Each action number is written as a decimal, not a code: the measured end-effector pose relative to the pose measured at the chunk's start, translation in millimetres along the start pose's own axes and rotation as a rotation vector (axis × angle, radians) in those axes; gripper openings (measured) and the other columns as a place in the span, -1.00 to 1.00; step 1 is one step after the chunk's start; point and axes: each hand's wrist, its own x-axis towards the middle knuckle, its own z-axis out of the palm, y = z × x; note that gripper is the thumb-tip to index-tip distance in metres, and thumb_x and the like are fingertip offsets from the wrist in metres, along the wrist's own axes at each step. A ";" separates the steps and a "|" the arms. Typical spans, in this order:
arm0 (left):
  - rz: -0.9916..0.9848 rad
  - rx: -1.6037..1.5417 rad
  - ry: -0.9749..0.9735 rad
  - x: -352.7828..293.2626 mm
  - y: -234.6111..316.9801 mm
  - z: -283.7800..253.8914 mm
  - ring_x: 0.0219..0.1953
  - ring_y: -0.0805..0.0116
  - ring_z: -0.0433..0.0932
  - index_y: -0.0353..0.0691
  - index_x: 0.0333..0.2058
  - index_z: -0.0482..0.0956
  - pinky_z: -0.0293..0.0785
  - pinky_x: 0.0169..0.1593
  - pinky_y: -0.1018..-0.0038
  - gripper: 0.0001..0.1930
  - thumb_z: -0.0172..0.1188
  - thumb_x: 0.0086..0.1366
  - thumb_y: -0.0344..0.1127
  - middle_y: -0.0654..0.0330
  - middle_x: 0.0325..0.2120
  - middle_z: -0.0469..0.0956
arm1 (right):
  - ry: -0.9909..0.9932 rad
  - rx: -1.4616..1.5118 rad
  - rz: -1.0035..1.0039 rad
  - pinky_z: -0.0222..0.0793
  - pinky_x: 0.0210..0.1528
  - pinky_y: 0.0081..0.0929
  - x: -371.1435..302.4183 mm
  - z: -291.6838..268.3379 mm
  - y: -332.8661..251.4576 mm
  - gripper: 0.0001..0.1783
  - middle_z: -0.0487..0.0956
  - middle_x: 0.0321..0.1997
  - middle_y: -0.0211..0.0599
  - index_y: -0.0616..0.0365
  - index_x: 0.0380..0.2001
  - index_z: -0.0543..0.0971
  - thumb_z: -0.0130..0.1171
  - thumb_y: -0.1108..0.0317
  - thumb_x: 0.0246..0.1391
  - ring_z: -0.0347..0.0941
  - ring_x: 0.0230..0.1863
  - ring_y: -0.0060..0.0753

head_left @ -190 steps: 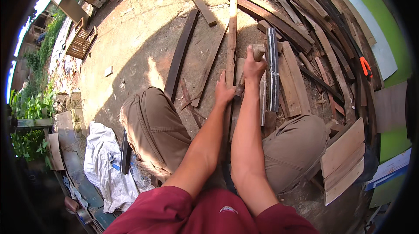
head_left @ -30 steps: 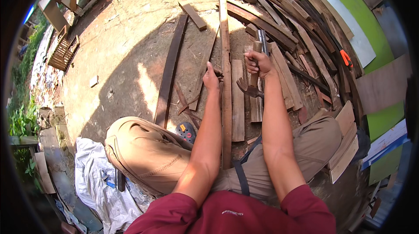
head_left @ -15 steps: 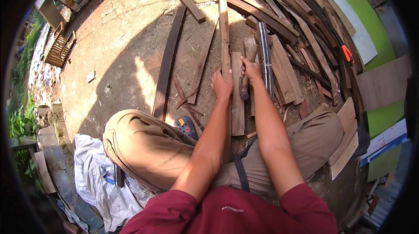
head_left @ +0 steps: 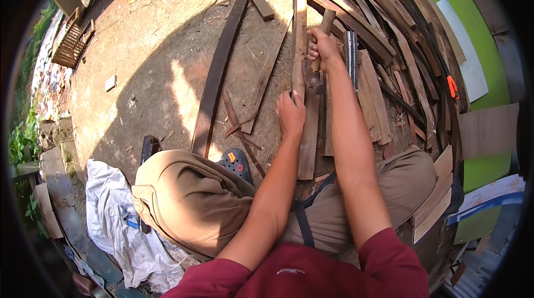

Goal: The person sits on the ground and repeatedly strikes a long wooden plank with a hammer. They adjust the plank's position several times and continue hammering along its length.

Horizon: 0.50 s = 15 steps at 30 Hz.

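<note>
My left hand [head_left: 291,113] is closed around the near part of a long narrow wooden strip [head_left: 300,14], which stretches away from me. Its near end is hidden behind that hand and forearm. In my right hand [head_left: 326,48] is a hammer, gripped by its wooden handle [head_left: 328,18], with the dark metal head [head_left: 317,82] toward me. The hammer head hangs over or beside a flat board [head_left: 309,142] lying lengthwise between my legs; I cannot tell whether they touch.
Right of my hands lie a dark metal-like bar [head_left: 351,56], short boards [head_left: 374,97] and a pile of long planks [head_left: 409,47]. An orange-handled tool [head_left: 452,87] rests there. Leftward are a dark plank [head_left: 219,78], my clog [head_left: 235,163] and a white sack [head_left: 111,214].
My right hand and the hammer have moved farther away from me. The strip in my left hand has shifted slightly right and away. The whole view has tilted a little.
</note>
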 end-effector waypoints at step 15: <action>-0.076 0.099 -0.056 -1.7 7.6 2.6 0.10 -0.04 0.43 -0.28 0.04 0.44 0.32 0.13 0.05 -0.65 -0.03 0.48 -0.14 -0.02 -0.01 0.48 | 0.241 -0.207 0.015 0.20 -0.67 -0.47 88.7 35.0 7.9 -0.76 0.40 -0.55 -0.33 0.29 -0.38 0.48 0.23 0.31 0.07 0.26 -0.67 -0.55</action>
